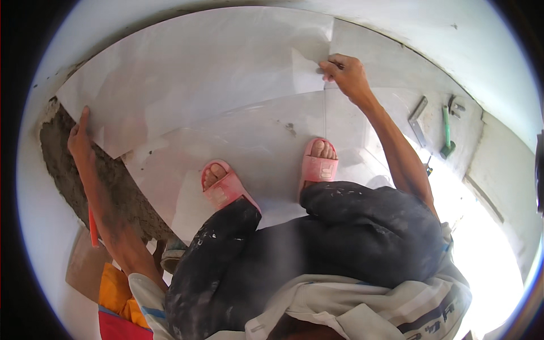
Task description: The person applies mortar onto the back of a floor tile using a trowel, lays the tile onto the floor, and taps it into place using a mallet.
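Observation:
A large, pale grey tile spans the far side of the floor, its left end over rough grey mortar. My left hand is at that left end, one digit laid along the tile's edge and the others curled around it, partly hidden. Over by the joint at the tile's right end, my right hand has its fingers bent and pinched together. Whatever may be between those fingertips is too small to tell. Another laid tile lies under my feet in pink sandals.
To the right lie a green-handled hammer, a metal angle piece and a small metal tool. White walls curve around the far side. An orange-red tool handle and an orange and red cloth are at lower left.

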A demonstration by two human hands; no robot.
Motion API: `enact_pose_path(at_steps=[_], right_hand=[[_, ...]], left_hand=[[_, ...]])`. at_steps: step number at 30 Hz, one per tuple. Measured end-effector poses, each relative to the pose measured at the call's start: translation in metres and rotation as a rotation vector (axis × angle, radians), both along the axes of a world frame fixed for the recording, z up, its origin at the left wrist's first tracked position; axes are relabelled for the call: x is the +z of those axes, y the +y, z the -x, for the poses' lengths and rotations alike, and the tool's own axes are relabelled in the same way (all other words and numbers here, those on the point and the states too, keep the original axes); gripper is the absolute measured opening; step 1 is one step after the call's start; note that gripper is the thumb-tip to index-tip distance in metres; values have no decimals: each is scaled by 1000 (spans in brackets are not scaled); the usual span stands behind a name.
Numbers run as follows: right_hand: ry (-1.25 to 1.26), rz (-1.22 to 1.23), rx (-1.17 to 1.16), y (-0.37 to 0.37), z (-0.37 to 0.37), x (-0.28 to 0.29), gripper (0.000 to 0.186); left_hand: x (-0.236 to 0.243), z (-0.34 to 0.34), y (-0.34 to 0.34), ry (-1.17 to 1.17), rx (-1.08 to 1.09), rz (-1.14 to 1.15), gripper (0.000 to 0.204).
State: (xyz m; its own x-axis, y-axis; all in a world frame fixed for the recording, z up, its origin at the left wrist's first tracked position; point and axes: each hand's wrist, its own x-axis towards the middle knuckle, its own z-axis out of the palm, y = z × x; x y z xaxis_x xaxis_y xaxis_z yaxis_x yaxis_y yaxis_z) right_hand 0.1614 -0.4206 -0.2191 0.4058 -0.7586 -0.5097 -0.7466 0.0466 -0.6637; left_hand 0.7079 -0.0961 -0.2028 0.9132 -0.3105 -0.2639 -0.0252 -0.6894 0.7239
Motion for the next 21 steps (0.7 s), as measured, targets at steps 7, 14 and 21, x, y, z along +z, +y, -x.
enact_pose_path(at_steps=[7, 14, 21], right_hand=[[-41, 9, 15, -3, 7, -1, 27], [-180, -46, 101, -3, 10, 4, 30], [-83, -123, 132, -6, 5, -2, 28]], left_hand=[[0, 13, -21, -29, 45, 49, 56], [10, 17, -21, -33, -89, -58, 51], [21, 28, -25, 22, -111, 120, 56]])
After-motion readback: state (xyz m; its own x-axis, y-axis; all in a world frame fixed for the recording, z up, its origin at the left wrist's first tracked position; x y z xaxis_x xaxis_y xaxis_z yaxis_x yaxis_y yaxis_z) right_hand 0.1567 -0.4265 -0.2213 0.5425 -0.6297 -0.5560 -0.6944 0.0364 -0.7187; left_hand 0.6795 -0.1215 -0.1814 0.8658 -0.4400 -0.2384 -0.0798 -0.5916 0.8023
